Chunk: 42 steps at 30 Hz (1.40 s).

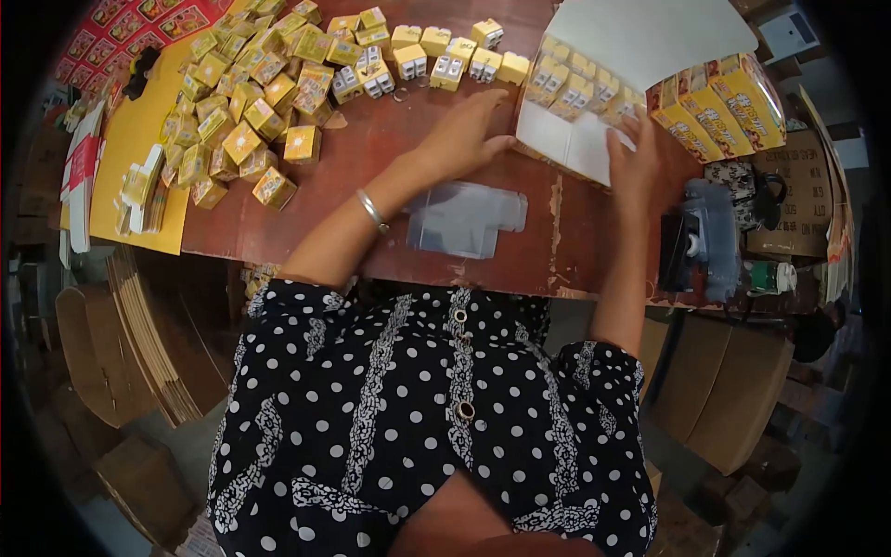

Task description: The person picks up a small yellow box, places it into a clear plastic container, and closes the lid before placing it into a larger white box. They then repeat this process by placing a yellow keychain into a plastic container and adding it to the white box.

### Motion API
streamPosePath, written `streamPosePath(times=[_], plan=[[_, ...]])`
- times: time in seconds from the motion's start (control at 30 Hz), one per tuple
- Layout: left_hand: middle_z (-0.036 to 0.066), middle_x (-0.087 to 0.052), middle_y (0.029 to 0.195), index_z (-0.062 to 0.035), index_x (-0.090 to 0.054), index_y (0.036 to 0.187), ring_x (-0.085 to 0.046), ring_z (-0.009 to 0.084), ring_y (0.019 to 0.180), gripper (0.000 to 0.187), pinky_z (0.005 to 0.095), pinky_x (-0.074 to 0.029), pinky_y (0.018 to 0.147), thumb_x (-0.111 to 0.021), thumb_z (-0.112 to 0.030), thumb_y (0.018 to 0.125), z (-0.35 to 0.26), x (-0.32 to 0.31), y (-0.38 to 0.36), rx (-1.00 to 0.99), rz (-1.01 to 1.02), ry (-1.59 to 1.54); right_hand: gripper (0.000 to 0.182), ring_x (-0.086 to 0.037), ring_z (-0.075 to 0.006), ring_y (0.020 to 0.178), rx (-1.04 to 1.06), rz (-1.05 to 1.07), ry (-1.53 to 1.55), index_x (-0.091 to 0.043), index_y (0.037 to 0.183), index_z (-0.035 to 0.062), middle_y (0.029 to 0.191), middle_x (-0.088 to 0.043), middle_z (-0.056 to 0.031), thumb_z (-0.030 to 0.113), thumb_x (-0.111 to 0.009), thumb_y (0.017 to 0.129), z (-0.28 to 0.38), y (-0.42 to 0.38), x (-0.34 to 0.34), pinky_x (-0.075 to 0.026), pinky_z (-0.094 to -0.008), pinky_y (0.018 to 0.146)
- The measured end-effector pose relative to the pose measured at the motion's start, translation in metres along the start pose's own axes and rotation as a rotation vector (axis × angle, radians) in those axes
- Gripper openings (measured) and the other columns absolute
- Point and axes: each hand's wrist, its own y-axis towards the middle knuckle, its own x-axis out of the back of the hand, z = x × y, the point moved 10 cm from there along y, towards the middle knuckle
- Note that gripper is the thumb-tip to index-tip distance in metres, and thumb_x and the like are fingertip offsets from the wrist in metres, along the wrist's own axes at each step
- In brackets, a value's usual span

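My left hand (467, 136) is over the table just left of an open white-lined display box (568, 139). Its fingers are stretched and apart, with nothing in them. My right hand (633, 160) is at the right front of that box, thumb and fingers apart, touching or very near its wall. Rows of small yellow boxes (575, 91) fill the back of the display box, and its white front part shows bare. Beyond my left hand stands a line of small yellow-and-white boxes (446, 72). A flat clear plastic sleeve (469, 219) lies in front of me.
A heap of small yellow boxes (246, 107) covers the table's left side. Printed yellow display boxes (719, 107) stand at the right. Near the right edge are clear plastic pieces (713, 237) and a brown carton (796, 190). Folded white card (142, 190) lies at the left.
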Motion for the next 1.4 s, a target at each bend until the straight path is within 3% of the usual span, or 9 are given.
streamPosePath(times=[0.07, 0.2, 0.57, 0.87, 0.93, 1.03, 1.2, 1.33, 1.4], plan=[[0.018, -0.062, 0.127, -0.0015, -0.063, 0.125, -0.056, 0.038, 0.122, 0.056, 0.0453, -0.046, 0.103, -0.083, -0.029, 0.08, 0.01, 0.012, -0.033, 0.104, 0.131, 0.107, 0.046, -0.067, -0.0218, 0.111, -0.003, -0.041, 0.1, -0.054, 0.139, 0.0023, 0.123, -0.068, -0.0169, 0.007, -0.068, 0.095, -0.002, -0.021, 0.015, -0.057, -0.0335, 0.088], [0.016, -0.064, 0.117, -0.0044, -0.067, 0.119, -0.059, 0.0361, 0.117, 0.054, 0.043, -0.048, 0.099, -0.087, -0.029, 0.075, 0.007, -0.007, -0.074, -0.02, 0.338, 0.389, 0.03, -0.065, -0.014, 0.105, -0.079, 0.091, 0.217, -0.064, 0.127, -0.0009, 0.115, -0.07, -0.0109, 0.006, -0.067, 0.097, 0.041, -0.065, 0.018, -0.053, -0.0273, 0.088], [0.014, -0.072, 0.092, -0.0024, -0.067, 0.098, -0.069, 0.0331, 0.083, 0.025, 0.0412, -0.054, 0.074, -0.081, -0.014, 0.081, 0.01, 0.018, -0.079, 0.053, -0.074, 0.055, 0.02, -0.067, -0.0114, 0.087, -0.059, 0.193, 0.391, -0.064, 0.118, -0.0052, 0.108, -0.071, -0.0099, 0.005, -0.058, 0.102, 0.109, -0.137, -0.018, -0.055, -0.0247, 0.079], [0.012, -0.071, 0.092, -0.0027, -0.068, 0.103, -0.07, 0.0295, 0.081, 0.02, 0.0369, -0.055, 0.07, -0.077, -0.009, 0.086, -0.068, 0.06, -0.126, -0.167, -0.204, -0.094, 0.029, -0.069, -0.0128, 0.085, -0.247, 0.5, 0.668, -0.058, 0.129, -0.0033, 0.119, -0.068, -0.0154, 0.006, -0.056, 0.102, 0.132, -0.147, -0.046, -0.057, -0.0237, 0.073], [0.011, -0.071, 0.095, -0.0035, -0.068, 0.105, -0.07, 0.0283, 0.085, 0.022, 0.0373, -0.055, 0.073, -0.077, -0.01, 0.085, -0.074, 0.063, -0.133, -0.212, -0.208, -0.028, 0.039, -0.072, -0.0154, 0.081, -0.317, 0.859, 0.665, -0.052, 0.136, -0.0035, 0.125, -0.066, -0.0203, 0.01, -0.058, 0.1, 0.146, -0.167, -0.065, -0.059, -0.0226, 0.067], [0.012, -0.07, 0.103, -0.004, -0.065, 0.113, -0.07, 0.0282, 0.094, 0.034, 0.0388, -0.055, 0.079, -0.079, -0.015, 0.084, -0.089, 0.065, -0.141, -0.298, -0.181, 0.145, 0.054, -0.074, -0.0197, 0.074, -0.397, 1.055, 0.82, -0.041, 0.145, -0.0051, 0.13, -0.064, -0.0246, 0.013, -0.06, 0.098, 0.173, -0.185, -0.069, -0.061, -0.0235, 0.059], [0.019, -0.064, 0.121, 0.0032, -0.048, 0.136, -0.065, 0.0379, 0.106, 0.071, 0.0433, -0.054, 0.089, -0.081, -0.027, 0.081, -0.12, 0.051, -0.168, -0.434, -0.134, 0.601, 0.058, -0.074, -0.0234, 0.07, -0.406, 1.109, 0.965, -0.034, 0.149, -0.0026, 0.133, -0.063, -0.0225, 0.016, -0.058, 0.099, 0.177, -0.194, -0.08, -0.061, -0.0256, 0.056], [0.019, -0.067, 0.118, 0.0011, -0.053, 0.133, -0.067, 0.0383, 0.103, 0.061, 0.0442, -0.055, 0.085, -0.079, -0.024, 0.083, -0.08, 0.043, -0.184, -0.252, -0.103, 0.399, 0.056, -0.074, -0.023, 0.069, -0.456, 1.218, 0.912, -0.038, 0.147, -0.0036, 0.133, -0.063, -0.0215, 0.016, -0.059, 0.098, 0.181, -0.199, -0.089, -0.061, -0.0265, 0.056], [0.02, -0.069, 0.111, -0.0002, -0.057, 0.128, -0.069, 0.0402, 0.096, 0.052, 0.0444, -0.057, 0.08, -0.077, -0.019, 0.085, -0.076, 0.05, -0.198, -0.239, -0.145, 0.238, 0.033, -0.069, -0.0159, 0.062, -0.272, 0.981, 0.722, -0.056, 0.128, -0.0057, 0.117, -0.071, -0.0189, 0.013, -0.056, 0.101, 0.182, -0.165, -0.076, -0.056, -0.0227, 0.054]])
